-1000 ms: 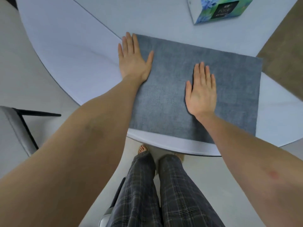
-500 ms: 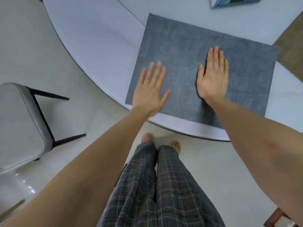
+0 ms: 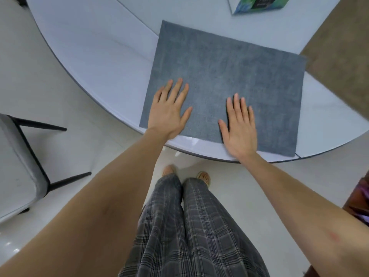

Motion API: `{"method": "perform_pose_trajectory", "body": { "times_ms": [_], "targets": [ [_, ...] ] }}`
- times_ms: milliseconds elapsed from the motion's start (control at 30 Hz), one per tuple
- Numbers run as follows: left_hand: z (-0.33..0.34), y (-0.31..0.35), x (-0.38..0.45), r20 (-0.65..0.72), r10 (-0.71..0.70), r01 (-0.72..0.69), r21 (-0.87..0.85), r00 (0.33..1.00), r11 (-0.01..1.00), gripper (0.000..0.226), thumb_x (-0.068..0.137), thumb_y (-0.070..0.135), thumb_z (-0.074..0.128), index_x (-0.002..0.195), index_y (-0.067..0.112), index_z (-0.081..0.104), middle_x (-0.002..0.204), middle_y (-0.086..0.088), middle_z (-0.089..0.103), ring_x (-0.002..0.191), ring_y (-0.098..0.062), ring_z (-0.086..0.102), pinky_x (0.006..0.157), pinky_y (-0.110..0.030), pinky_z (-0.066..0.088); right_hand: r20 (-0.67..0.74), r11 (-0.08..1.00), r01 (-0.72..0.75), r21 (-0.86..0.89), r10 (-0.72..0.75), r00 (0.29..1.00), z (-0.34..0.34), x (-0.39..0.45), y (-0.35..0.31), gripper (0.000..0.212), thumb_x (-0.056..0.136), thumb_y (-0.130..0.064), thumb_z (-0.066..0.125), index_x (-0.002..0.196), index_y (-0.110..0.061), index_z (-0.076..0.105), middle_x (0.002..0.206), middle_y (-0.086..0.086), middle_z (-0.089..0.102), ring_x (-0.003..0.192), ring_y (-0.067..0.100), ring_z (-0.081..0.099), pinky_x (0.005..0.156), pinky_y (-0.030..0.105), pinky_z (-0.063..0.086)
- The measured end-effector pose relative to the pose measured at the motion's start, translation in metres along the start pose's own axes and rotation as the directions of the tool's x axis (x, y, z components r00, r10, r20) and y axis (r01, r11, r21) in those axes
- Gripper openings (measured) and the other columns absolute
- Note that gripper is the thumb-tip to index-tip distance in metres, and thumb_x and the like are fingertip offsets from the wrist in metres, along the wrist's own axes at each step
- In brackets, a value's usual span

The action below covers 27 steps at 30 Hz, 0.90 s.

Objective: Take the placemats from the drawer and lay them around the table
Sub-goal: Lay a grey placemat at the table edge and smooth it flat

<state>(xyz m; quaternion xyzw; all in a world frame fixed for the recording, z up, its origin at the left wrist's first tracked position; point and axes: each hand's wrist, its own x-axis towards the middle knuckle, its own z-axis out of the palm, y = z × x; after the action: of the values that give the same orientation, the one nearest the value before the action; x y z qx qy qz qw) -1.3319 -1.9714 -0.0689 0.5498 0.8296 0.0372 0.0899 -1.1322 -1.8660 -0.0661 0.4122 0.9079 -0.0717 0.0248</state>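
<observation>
Placemat (image 3: 229, 76) near edge under both palms, tissue box (image 3: 257, 5) cropped

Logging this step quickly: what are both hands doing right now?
Left hand: open, flat over the near left corner of the placemat.
Right hand: open, flat over its near edge.

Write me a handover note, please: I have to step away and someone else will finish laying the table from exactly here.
Left hand: open, fingers spread over the near left corner of the grey placemat; contact cannot be told.
Right hand: open, over the placemat's near edge.
The placemat lies flat on the white table, close to its near rim. A tissue box sits beyond it.
Done: this one mat is laid.
Left: no other mats or the drawer are in view, so check the remaining places and fetch more.
</observation>
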Motion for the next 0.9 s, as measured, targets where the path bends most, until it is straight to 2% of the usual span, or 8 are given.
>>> {"method": "perform_pose_trajectory", "body": {
  "times_ms": [133,333,467,567,667,733,800,900],
  "targets": [
    [-0.007,0.023,0.007,0.079,-0.107,0.103,0.048,0.991,0.993,0.073,0.097,0.059,0.023,0.15,0.01,0.025,0.159,-0.011,0.02,0.146,-0.037,0.015,0.119,-0.049,0.012,0.051,0.997,0.079,-0.001,-0.079,0.996,-0.001,-0.004,0.02,0.061,0.102,-0.042,0.024,0.154,-0.013,0.01,0.161,0.006,0.006,0.149,0.022,0.003,0.121,0.038,0.0],
    [-0.019,0.032,0.011,0.16,-0.128,0.104,0.147,0.979,0.984,0.081,0.093,0.066,0.024,0.147,0.005,0.023,0.158,-0.017,0.018,0.144,-0.042,0.015,0.116,-0.056,0.015,0.032,0.925,-0.374,0.074,0.372,0.928,-0.01,-0.067,0.091,0.061,0.101,-0.041,0.021,0.154,-0.012,0.008,0.161,0.009,0.006,0.149,0.025,0.004,0.122,0.042,0.005],
    [-0.042,0.045,0.019,0.262,-0.174,0.146,0.124,0.949,0.981,0.076,0.092,0.061,0.039,0.142,0.006,0.028,0.152,-0.018,0.024,0.141,-0.042,0.02,0.112,-0.055,0.025,0.162,0.919,-0.379,0.108,0.36,0.919,-0.028,-0.088,0.11,0.06,0.103,-0.041,0.02,0.154,-0.013,0.006,0.161,0.007,0.003,0.149,0.022,0.003,0.121,0.042,-0.002],
    [-0.073,0.059,0.037,0.391,-0.227,0.196,0.119,0.892,0.973,0.064,0.094,0.047,0.048,0.14,0.006,0.034,0.146,-0.018,0.034,0.133,-0.04,0.036,0.104,-0.048,0.037,0.121,0.914,-0.365,0.179,0.347,0.93,-0.056,-0.082,0.12,0.047,0.103,-0.031,0.03,0.142,-0.007,0.039,0.149,0.013,0.04,0.14,0.024,0.035,0.119,0.041,-0.003],
    [-0.11,0.087,0.061,0.484,-0.161,0.067,0.204,0.86,0.977,0.049,0.096,0.037,0.046,0.135,0.008,0.049,0.14,-0.015,0.05,0.126,-0.033,0.051,0.101,-0.041,0.041,0.082,0.868,-0.424,0.26,0.417,0.905,-0.095,-0.071,0.14,0.039,0.102,-0.027,0.035,0.12,-0.003,0.059,0.122,0.015,0.064,0.116,0.031,0.056,0.115,0.039,0.018],
    [-0.132,0.119,0.078,0.51,-0.085,-0.032,0.217,0.856,0.976,0.049,0.096,0.038,0.045,0.136,0.01,0.05,0.14,-0.013,0.051,0.126,-0.031,0.051,0.1,-0.04,0.042,0.093,0.836,-0.457,0.304,0.452,0.887,-0.123,-0.065,0.163,0.038,0.101,-0.029,0.038,0.113,-0.002,0.063,0.115,0.017,0.066,0.107,0.035,0.058,0.097,0.038,0.039],
    [-0.151,0.157,0.095,0.513,0.003,-0.118,0.191,0.858,0.974,0.051,0.096,0.041,0.044,0.139,0.013,0.046,0.143,-0.01,0.048,0.128,-0.03,0.049,0.1,-0.042,0.041,0.098,0.823,-0.46,0.334,0.455,0.885,-0.148,-0.064,0.19,0.037,0.1,-0.031,0.04,0.103,-0.003,0.064,0.108,0.017,0.067,0.101,0.035,0.059,0.081,0.039,0.046],
    [-0.174,0.221,0.117,0.444,0.15,-0.228,0.127,0.883,0.965,0.05,0.096,0.043,0.044,0.139,0.017,0.046,0.142,-0.008,0.048,0.128,-0.029,0.048,0.1,-0.041,0.041,0.073,0.814,-0.447,0.371,0.455,0.888,-0.183,-0.065,0.239,0.033,0.098,-0.029,0.043,0.093,-0.003,0.064,0.095,0.014,0.067,0.092,0.033,0.06,0.075,0.04,0.048]
  ]
}}
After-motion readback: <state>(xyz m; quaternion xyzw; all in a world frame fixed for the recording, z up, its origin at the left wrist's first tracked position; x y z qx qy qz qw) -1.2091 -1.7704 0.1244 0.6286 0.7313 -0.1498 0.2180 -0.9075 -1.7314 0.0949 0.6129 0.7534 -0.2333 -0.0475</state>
